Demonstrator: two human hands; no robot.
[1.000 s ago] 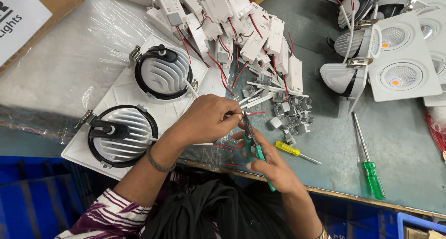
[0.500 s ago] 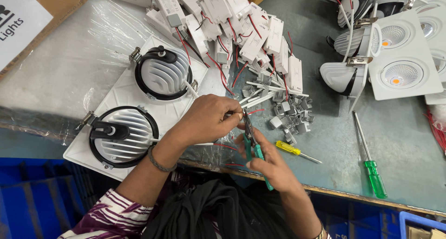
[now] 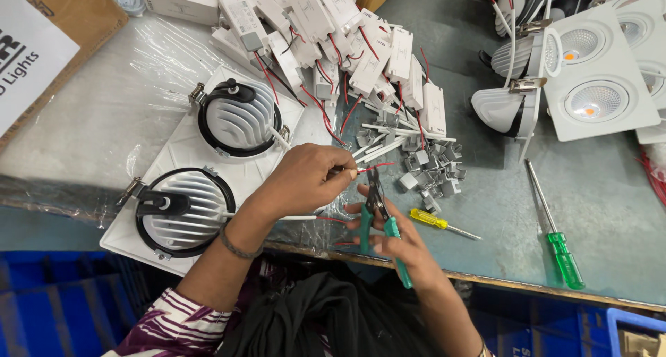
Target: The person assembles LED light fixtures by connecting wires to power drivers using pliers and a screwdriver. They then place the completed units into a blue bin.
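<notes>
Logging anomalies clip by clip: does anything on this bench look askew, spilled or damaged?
Nothing looks damaged. The white driver boxes lie in a loose heap with red leads tangled, and small grey clips are scattered beside it. The green screwdriver lies near the table edge.

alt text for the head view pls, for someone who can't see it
A person's left hand pinches a thin red wire while the right hand works green-handled pliers at its end, beside a white twin downlight fixture on a grey table.
</notes>
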